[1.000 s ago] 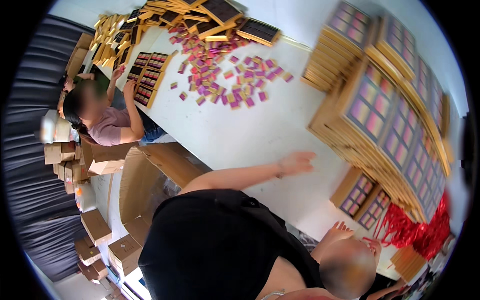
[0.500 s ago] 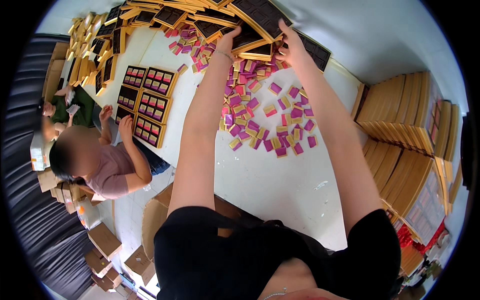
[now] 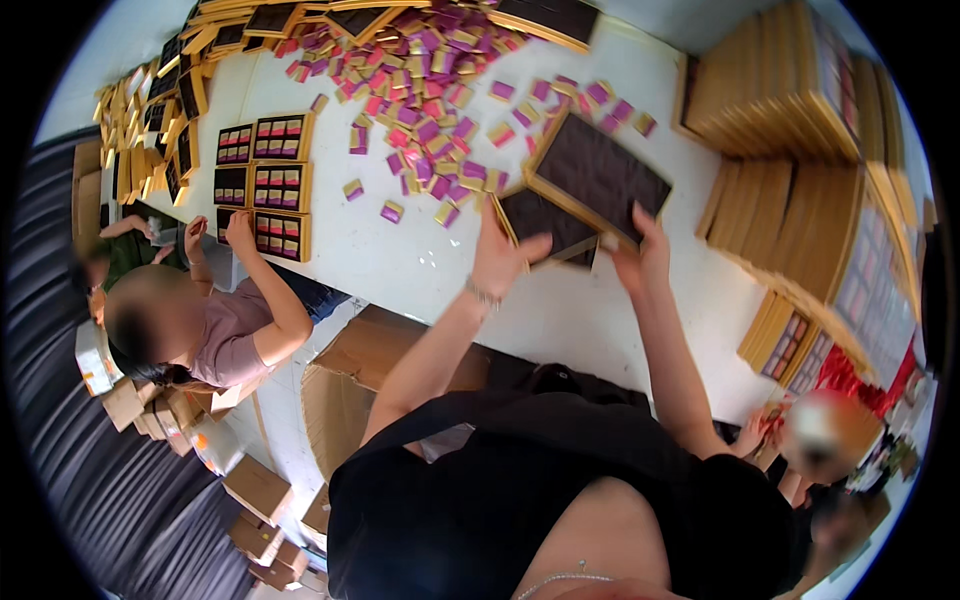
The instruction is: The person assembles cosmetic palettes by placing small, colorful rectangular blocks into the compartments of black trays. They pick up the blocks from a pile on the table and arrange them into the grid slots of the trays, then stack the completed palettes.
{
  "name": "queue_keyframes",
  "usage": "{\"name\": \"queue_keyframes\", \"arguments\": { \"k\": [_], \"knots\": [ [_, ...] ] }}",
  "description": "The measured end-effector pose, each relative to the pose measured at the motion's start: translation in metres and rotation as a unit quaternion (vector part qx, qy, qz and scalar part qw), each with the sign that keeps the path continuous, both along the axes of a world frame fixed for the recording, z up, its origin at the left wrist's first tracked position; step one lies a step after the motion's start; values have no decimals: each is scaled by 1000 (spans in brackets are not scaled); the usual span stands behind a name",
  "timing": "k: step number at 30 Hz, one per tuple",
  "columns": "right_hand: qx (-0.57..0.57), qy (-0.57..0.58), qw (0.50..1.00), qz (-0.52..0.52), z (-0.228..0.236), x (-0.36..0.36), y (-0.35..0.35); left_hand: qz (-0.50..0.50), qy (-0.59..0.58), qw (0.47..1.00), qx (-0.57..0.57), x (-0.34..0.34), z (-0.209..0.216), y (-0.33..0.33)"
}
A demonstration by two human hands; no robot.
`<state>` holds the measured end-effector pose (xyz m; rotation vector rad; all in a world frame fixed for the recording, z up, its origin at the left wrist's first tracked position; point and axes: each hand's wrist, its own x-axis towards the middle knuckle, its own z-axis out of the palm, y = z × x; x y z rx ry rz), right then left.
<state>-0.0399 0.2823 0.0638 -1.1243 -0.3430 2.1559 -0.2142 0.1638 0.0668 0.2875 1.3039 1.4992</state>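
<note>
My left hand (image 3: 505,255) grips the near edge of a dark, gold-rimmed empty tray (image 3: 540,220) lying on the white table (image 3: 420,260). My right hand (image 3: 642,255) holds the near edge of a second dark gold-rimmed tray (image 3: 600,175) that overlaps the first. Both trays are tilted and sit just in front of a scattered heap of small pink, purple and gold packets (image 3: 430,90).
Tall stacks of gold boxes (image 3: 800,130) stand at the right. Filled trays (image 3: 270,185) lie at the left, where a seated person (image 3: 200,320) reaches to them. Empty trays (image 3: 300,15) line the far edge. Cardboard boxes (image 3: 370,370) sit below; another person (image 3: 820,440) is lower right.
My hands have drawn back from the far row of trays, bringing two dark trays toward me over the packets. The view has tilted down.
</note>
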Motion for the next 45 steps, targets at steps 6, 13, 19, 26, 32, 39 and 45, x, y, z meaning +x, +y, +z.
{"name": "queue_keyframes", "arguments": {
  "k": [6,13,19,26,32,39,45],
  "knots": [
    [-81,-87,993,17,-40,174,-116,-218,67,967,-117,72,-92,-74],
    [36,-25,999,11,-59,330,-134,-163,512,839,-90,91,-73,-94],
    [-15,-128,989,-76,-75,382,-142,-419,723,547,-46,163,-59,-115],
    [-87,-154,984,7,-67,264,-154,-347,726,562,-191,216,-79,-118],
    [-110,-141,984,-22,-74,381,-135,-359,769,527,-30,188,-63,-102],
    [51,-249,965,68,-85,412,-133,-431,748,505,23,169,-77,-34],
    [331,-742,481,330,-18,238,-88,-296,741,582,-159,158,-89,-58]
  ]
}}
